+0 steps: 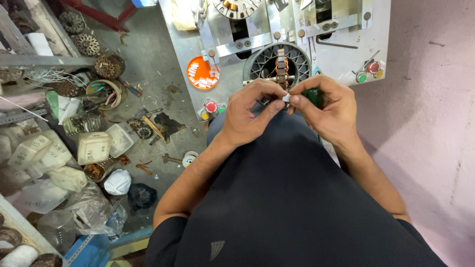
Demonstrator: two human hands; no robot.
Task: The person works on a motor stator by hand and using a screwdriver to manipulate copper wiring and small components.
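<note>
Stator ring [277, 64] on table [356, 49]: 1 copper coil wound, other slots bare. Left hand [247, 111] and right hand [324, 106] fingers closed, pinching small white slip [286, 98]; right hand also grips a green tool [312, 96]. More slips wait in orange lid [202, 73].

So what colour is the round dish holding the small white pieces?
Orange; the dish shows plainly in the head view, left of the hands.

We are in a motor-winding workshop: a metal machine panel [346, 44] with push buttons [373, 67] holds a stator [277, 64] wound with copper wire, while more stators [87, 44], tools [151, 123] and plastic containers [93, 147] litter the stained concrete floor [148, 64].
</note>
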